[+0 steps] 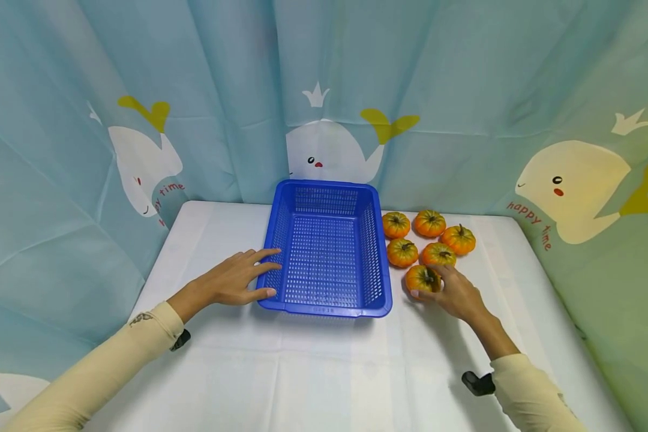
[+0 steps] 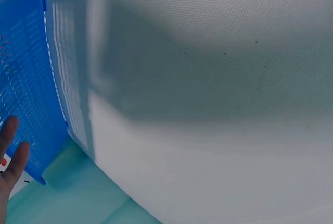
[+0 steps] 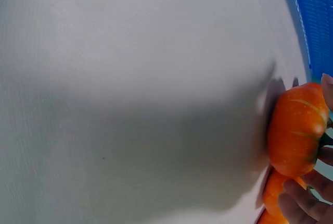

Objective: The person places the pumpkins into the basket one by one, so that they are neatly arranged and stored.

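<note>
A blue plastic basket [image 1: 324, 310] with perforated walls stands near the back of the table, nothing inside it. My left hand [image 1: 240, 279] rests with spread fingers over its left rim; in the left wrist view two fingertips [image 2: 20, 159] show against the basket's side wall [image 2: 31, 78]. To the right of the basket, my right hand [image 1: 458, 293] grips the nearest small orange-green pumpkin [image 1: 417, 278], thumb at its near side and fingers by the stem. The right wrist view shows that pumpkin [image 3: 294, 130] from the side, part of it hidden by the fingers.
Several more small pumpkins, including one at the back [image 1: 429, 223] and one at the right [image 1: 458, 240], sit close together beside the basket. A white cloth covers the table [image 1: 313, 372]. Blue curtains [image 1: 237, 90] printed with whales hang behind and at both sides.
</note>
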Tool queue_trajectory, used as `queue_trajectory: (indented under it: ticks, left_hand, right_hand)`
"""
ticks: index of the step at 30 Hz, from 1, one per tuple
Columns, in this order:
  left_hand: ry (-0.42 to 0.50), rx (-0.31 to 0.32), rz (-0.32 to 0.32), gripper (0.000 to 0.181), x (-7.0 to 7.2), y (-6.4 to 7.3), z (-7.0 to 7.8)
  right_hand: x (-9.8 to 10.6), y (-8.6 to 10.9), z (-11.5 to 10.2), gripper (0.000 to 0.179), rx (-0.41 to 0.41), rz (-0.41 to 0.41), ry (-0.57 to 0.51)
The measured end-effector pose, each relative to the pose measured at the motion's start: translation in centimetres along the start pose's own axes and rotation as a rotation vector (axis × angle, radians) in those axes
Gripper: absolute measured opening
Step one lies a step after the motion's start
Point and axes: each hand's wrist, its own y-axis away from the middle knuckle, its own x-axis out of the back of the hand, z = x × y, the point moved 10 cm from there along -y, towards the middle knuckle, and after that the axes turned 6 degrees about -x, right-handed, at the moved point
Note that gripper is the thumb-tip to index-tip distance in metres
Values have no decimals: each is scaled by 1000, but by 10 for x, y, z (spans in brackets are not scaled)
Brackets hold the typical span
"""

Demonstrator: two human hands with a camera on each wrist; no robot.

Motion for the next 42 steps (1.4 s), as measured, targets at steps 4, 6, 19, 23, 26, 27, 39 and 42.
queue_trajectory:
  ticks: [4, 6, 19, 23, 26, 27, 39, 42]
  left_hand:
    - [7, 1, -4, 65, -1, 0, 0]
    - [17, 2, -2, 65, -1, 0, 0]
    - [60, 12, 2, 60, -2, 1, 0]
    - [78, 15, 3, 61, -1, 2, -1]
    - [90, 14, 7, 61, -1, 2, -1]
    - [93, 14, 9, 61, -1, 2, -1]
    - [122, 8, 61, 61, 1, 3, -2]
    - [122, 6, 70, 61, 0, 3, -2]
  right_hand:
    - [-1, -1, 1, 82, 12, 10, -37]
    - [-1, -2, 0, 78, 24, 13, -66]
    - [-4, -3, 0, 68, 85, 26, -224]
    - [-7, -4, 2, 70, 79, 22, -254]
    - [-10, -5, 5, 73, 57, 4, -265]
    - [-11, -6, 6, 74, 48, -2, -265]
    - [-15, -6, 9, 76, 31, -10, -281]
    - [-15, -6, 9, 78, 26, -17, -290]
